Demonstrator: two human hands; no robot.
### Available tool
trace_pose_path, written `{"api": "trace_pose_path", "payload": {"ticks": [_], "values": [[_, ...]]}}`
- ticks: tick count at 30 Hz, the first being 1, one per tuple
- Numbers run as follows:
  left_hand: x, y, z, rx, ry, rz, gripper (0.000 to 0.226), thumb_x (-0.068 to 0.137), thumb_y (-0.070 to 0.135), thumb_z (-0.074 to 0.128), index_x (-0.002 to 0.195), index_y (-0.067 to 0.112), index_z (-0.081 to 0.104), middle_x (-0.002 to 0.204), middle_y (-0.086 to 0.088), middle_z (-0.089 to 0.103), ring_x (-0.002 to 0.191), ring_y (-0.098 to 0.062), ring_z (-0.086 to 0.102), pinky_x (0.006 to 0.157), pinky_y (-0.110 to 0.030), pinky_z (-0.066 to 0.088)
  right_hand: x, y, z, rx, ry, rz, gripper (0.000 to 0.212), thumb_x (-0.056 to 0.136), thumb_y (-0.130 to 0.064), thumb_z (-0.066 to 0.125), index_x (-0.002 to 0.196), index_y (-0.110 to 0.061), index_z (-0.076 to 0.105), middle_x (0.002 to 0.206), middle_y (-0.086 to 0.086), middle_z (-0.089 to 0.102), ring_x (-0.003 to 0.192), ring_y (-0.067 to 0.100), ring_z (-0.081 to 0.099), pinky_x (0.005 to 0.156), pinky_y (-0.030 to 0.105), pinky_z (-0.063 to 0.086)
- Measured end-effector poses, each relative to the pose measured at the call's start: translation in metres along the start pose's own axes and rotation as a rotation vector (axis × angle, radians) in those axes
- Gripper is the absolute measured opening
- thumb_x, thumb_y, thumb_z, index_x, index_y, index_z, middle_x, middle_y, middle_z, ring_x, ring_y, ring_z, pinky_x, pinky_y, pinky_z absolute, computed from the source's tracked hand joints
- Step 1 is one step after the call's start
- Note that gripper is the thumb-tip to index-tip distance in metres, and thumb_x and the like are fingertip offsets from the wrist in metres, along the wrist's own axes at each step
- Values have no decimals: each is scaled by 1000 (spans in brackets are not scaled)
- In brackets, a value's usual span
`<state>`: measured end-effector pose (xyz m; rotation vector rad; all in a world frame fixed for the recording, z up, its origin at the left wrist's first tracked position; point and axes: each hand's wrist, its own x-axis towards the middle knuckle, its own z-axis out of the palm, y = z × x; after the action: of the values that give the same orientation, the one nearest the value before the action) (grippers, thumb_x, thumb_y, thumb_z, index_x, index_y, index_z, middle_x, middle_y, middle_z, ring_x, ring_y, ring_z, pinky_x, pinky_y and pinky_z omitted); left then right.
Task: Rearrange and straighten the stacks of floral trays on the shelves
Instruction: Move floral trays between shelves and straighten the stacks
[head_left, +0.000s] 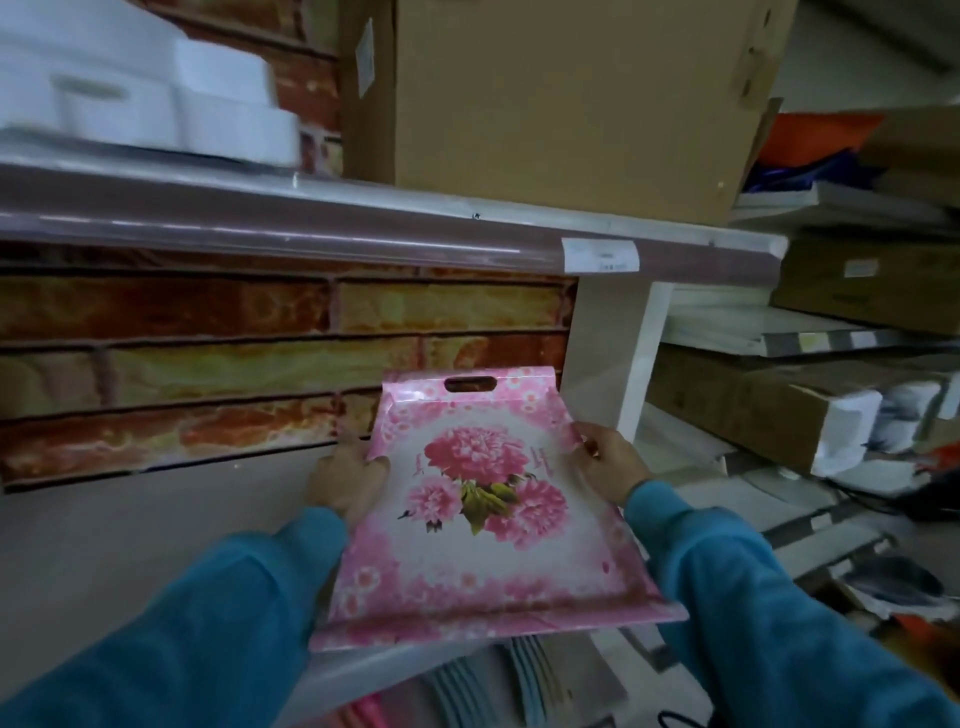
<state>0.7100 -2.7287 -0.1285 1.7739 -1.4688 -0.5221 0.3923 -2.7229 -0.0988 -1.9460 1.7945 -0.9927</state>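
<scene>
The pink floral tray (483, 514) lay over the lower shelf (156, 530), its long axis running away from the person and its handle cut-out toward the brick-patterned back wall (208, 332). The left hand (345, 480) gripped its left rim and the right hand (610, 462) pinched its right rim.

A retail shop or its stockroom is indicated. White display shelving (363, 218) is fitted with a clear price-strip rail along its front edge, and a paper price label (600, 255) is seen at 2 o'clock. A brick-pattern backing panel (260, 338) is mounted behind the shelves. Sealed cardboard cartons (561, 93) are stored at 12 o'clock and further cartons (769, 410) at 3 o'clock. White moulded containers (140, 98) are stacked at 10 o'clock.
</scene>
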Motion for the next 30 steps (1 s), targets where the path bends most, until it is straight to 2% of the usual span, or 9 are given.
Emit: {"api": "trace_pose_path", "payload": {"ticks": [3, 7, 11, 14, 18, 24, 30], "values": [[28, 17, 29, -34, -24, -9, 43, 86, 30, 51, 125, 14, 45, 115, -15, 62, 90, -31, 54, 78, -34, 44, 50, 20, -13, -57, -67, -23, 33, 94, -13, 46, 122, -17, 62, 105, -3, 64, 92, 14, 56, 85, 24, 40], [59, 33, 59, -32, -49, -68, 34, 84, 34, 52, 113, 18, 45, 112, -14, 58, 93, -33, 56, 76, -35, 45, 111, 56, -13, -206, -185, -52, 34, 94, -13, 44, 123, -15, 61, 118, 7, 66, 105, 24, 61, 94, 29, 45], [79, 38, 89, -12, -36, -134, 46, 84, 35, 50, 125, 17, 40, 117, -15, 58, 101, -37, 57, 78, -35, 44, 160, 93, 2, -262, -282, -113, 36, 95, -15, 42, 129, -15, 56, 124, 8, 63, 106, 22, 58, 93, 26, 40], [84, 41, 112, 35, -12, -160, 35, 87, 32, 49, 116, 15, 39, 113, -17, 61, 101, -38, 59, 77, -35, 44, 183, 122, 14, -266, -327, -146, 36, 95, -18, 44, 129, -15, 54, 124, 8, 63, 99, 16, 55, 89, 21, 37], [91, 44, 133, 135, 25, -227, 26, 89, 31, 47, 107, 14, 39, 113, -20, 62, 103, -39, 61, 79, -35, 44, 205, 148, 28, -229, -396, -196, 35, 93, -19, 46, 127, -18, 56, 121, 7, 65, 101, 21, 61, 83, 22, 41], [85, 36, 152, 252, 53, -300, 26, 90, 34, 44, 103, 13, 40, 110, -22, 63, 98, -41, 61, 84, -40, 49, 216, 164, 39, -271, -433, -271, 39, 93, -27, 44, 130, -22, 53, 127, 8, 64, 112, 27, 61, 99, 35, 48], [77, 39, 160, 394, 26, -308, 36, 92, 32, 43, 119, 9, 42, 115, -25, 61, 104, -43, 60, 87, -42, 49, 222, 175, 45, -279, -468, -282, 43, 94, -29, 44, 136, -23, 48, 131, 10, 60, 115, 28, 59, 102, 36, 45]]}}
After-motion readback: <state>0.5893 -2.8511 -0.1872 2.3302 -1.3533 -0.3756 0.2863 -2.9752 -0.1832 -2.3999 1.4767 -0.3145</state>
